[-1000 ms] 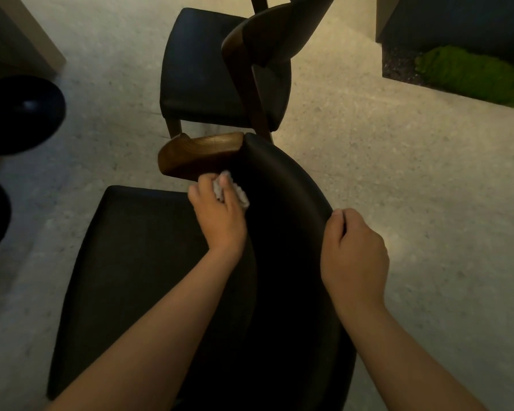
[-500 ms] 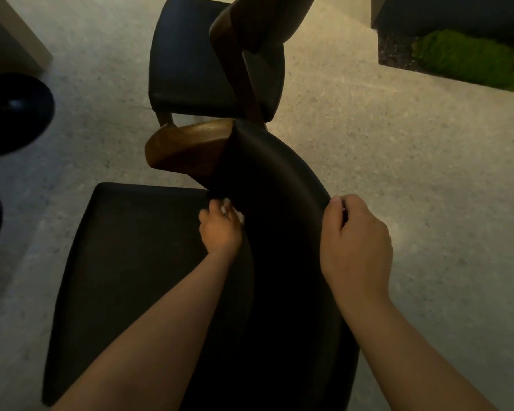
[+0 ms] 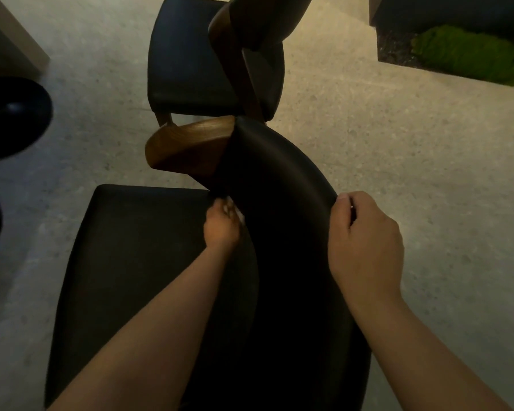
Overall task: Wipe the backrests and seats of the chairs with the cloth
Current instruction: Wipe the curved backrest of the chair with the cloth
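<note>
Under the left hand (image 3: 221,229), the white cloth (image 3: 235,210) is pinched against the backrest (image 3: 279,203) inner face, above the seat (image 3: 137,262). Right hand (image 3: 365,241), apart, grips the backrest's outer edge.

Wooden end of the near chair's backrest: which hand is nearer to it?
Left. The left hand, holding the cloth, is just below the wooden end; the right hand grips the backrest edge farther right.
</note>
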Tool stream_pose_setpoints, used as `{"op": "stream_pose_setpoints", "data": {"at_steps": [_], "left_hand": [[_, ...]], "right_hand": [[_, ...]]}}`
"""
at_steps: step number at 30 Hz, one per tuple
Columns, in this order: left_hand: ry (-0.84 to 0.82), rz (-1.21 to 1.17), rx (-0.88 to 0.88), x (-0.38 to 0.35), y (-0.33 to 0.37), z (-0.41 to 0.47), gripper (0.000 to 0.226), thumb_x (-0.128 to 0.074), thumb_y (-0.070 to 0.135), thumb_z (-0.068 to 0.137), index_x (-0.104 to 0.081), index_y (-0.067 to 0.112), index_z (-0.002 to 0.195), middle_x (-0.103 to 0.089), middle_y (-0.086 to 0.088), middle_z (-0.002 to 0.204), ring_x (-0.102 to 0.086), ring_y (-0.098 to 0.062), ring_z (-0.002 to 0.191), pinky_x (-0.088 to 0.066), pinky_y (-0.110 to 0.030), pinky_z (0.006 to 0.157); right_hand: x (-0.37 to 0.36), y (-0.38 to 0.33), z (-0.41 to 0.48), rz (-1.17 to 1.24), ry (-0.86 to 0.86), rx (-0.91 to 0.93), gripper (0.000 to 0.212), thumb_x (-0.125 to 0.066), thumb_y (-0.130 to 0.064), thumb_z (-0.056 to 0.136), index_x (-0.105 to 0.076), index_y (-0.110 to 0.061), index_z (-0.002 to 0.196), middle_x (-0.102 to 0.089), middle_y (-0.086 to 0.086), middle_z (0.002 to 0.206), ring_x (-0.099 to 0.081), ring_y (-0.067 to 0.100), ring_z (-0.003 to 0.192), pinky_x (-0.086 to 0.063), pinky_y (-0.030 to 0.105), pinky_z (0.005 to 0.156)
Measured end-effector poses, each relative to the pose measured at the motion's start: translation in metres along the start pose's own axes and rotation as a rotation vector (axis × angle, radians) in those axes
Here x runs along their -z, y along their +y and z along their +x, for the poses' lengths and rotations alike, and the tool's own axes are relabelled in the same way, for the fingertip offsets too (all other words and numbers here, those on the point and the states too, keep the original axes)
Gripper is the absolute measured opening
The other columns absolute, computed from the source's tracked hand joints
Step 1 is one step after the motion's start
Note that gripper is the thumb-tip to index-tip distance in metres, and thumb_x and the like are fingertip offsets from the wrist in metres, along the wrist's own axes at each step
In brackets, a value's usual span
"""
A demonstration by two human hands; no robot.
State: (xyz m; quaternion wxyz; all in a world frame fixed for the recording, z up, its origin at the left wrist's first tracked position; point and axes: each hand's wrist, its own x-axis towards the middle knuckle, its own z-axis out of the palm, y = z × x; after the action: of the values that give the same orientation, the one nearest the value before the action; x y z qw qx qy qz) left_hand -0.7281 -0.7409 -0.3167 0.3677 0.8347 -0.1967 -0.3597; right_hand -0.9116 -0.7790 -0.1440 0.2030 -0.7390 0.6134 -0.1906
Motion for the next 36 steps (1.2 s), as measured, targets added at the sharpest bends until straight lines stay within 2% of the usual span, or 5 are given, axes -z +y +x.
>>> {"op": "stream_pose_setpoints", "data": {"at_steps": [3, 11, 15, 19, 36], "left_hand": [[-0.120, -0.021, 0.084, 0.014, -0.027, -0.007, 0.010, -0.047, 0.031, 0.099, -0.050, 0.027, 0.107, -0.052, -0.008, 0.124, -0.057, -0.015, 0.093, -0.051, -0.040, 0.086], [0.235, -0.189, -0.277, 0.059, 0.056, -0.042, 0.023, -0.041, 0.044, 0.100, -0.052, 0.025, 0.107, -0.048, 0.004, 0.113, -0.054, -0.007, 0.097, -0.050, -0.033, 0.088], [0.413, 0.011, -0.562, 0.072, 0.103, -0.041, 0.027, -0.045, 0.045, 0.097, -0.055, 0.022, 0.108, -0.049, 0.001, 0.117, -0.044, -0.008, 0.105, -0.035, -0.017, 0.089], [0.486, 0.321, -0.670, 0.069, 0.128, -0.015, 0.028, -0.049, 0.044, 0.096, -0.057, 0.022, 0.111, -0.050, -0.003, 0.117, -0.044, -0.019, 0.107, -0.034, -0.030, 0.094], [0.637, -0.010, 0.103, 0.101, 0.039, 0.044, 0.035, -0.033, 0.043, 0.103, -0.052, 0.017, 0.116, -0.054, -0.007, 0.117, -0.055, -0.024, 0.106, -0.045, -0.041, 0.091]], "right_hand": [[0.001, 0.000, 0.001, -0.011, -0.002, -0.001, 0.033, -0.033, -0.034, 0.100, -0.058, -0.016, 0.089, -0.050, -0.007, 0.060, -0.048, 0.008, 0.051, -0.027, 0.020, 0.049], [0.006, -0.002, 0.002, -0.019, -0.100, -0.007, 0.031, -0.033, -0.030, 0.103, -0.059, -0.016, 0.096, -0.053, -0.005, 0.067, -0.052, 0.009, 0.058, -0.033, 0.024, 0.052], [0.009, -0.019, 0.015, -0.015, -0.072, 0.040, 0.030, -0.033, -0.035, 0.103, -0.058, -0.020, 0.101, -0.053, -0.010, 0.067, -0.050, 0.004, 0.057, -0.029, 0.019, 0.051], [-0.006, -0.038, 0.027, -0.034, -0.048, 0.079, 0.031, -0.029, -0.040, 0.102, -0.055, -0.023, 0.100, -0.054, -0.010, 0.072, -0.049, 0.000, 0.059, -0.027, 0.015, 0.051], [-0.026, -0.037, 0.025, -0.238, 0.037, 0.162, 0.048, -0.021, -0.053, 0.098, -0.054, -0.019, 0.104, -0.052, -0.008, 0.071, -0.044, 0.002, 0.056, -0.025, 0.019, 0.049]]}}
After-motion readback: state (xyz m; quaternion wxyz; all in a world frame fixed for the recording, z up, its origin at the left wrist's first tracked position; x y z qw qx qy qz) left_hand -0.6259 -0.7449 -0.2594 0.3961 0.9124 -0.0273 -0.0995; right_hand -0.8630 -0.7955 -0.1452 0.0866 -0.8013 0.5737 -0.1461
